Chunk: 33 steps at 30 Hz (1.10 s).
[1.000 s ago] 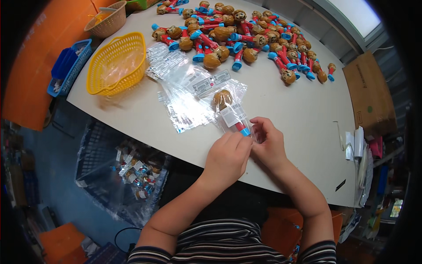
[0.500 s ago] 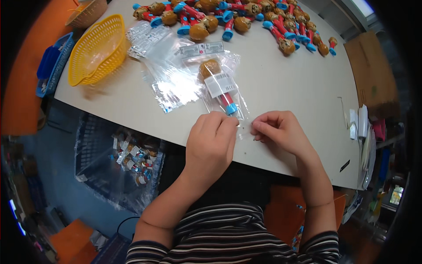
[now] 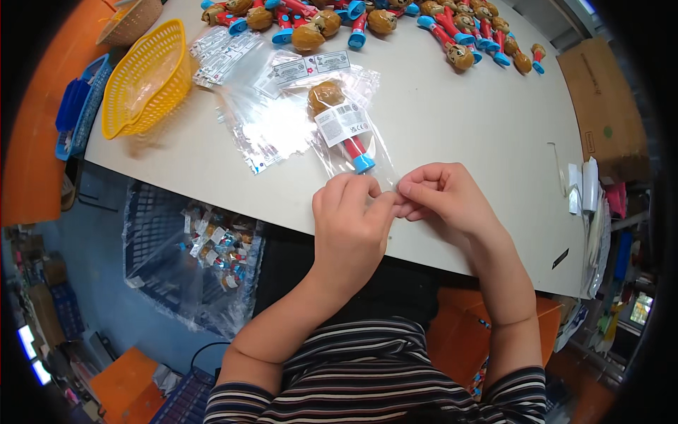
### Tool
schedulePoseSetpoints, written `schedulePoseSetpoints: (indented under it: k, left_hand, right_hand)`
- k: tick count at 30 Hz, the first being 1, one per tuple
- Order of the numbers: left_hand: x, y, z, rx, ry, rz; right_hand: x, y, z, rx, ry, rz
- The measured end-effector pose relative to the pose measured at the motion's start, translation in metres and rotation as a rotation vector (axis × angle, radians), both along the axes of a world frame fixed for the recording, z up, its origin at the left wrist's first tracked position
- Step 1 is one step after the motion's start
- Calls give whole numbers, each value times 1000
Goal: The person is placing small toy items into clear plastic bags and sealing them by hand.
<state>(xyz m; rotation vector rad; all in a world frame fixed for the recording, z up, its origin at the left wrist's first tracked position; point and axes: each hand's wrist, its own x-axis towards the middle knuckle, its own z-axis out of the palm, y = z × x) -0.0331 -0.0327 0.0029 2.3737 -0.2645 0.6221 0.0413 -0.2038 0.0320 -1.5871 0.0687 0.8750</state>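
A clear plastic bag (image 3: 381, 152) lies on the table with a toy (image 3: 361, 161) inside, its brown round head away from me and its red and blue stem toward me. A white printed label (image 3: 344, 125) covers part of the toy. My left hand (image 3: 353, 222) is closed on the bag's near edge, just below the blue base. Beside it, my right hand (image 3: 448, 198) pinches the near right corner of the bag, thumb against fingers. The fingertips of both hands almost meet. Left of the bag lies a spread of flat clear bags (image 3: 258, 127).
Several loose toys (image 3: 459, 56) are heaped along the table's far side. A yellow basket (image 3: 113, 106) stands at the left, beside a blue basket (image 3: 90, 106). Below the table edge, a lined blue crate (image 3: 141, 244) holds bagged toys. A cardboard box (image 3: 604, 106) is at the right.
My right hand has moved left to the bag's near corner and closed on it. The two hands are closer together now. The whole view has shifted slightly.
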Motion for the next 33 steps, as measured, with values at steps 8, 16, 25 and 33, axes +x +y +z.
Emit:
schedulePoseSetpoints:
  k: [8, 16, 25, 33]
  left_hand:
    - [5, -5, -10, -84, -20, -4]
    - [7, -11, -13, -84, 21, -45]
    - [4, 12, -9, -361, 160, -185]
    - [8, 7, 0, -123, 4, -75]
  right_hand:
    - [1, 2, -2, 72, 92, -67]
    - [-4, 6, -5, 62, 38, -70]
    - [-5, 9, -7, 31, 27, -192]
    - [-3, 5, -5, 91, 16, -96]
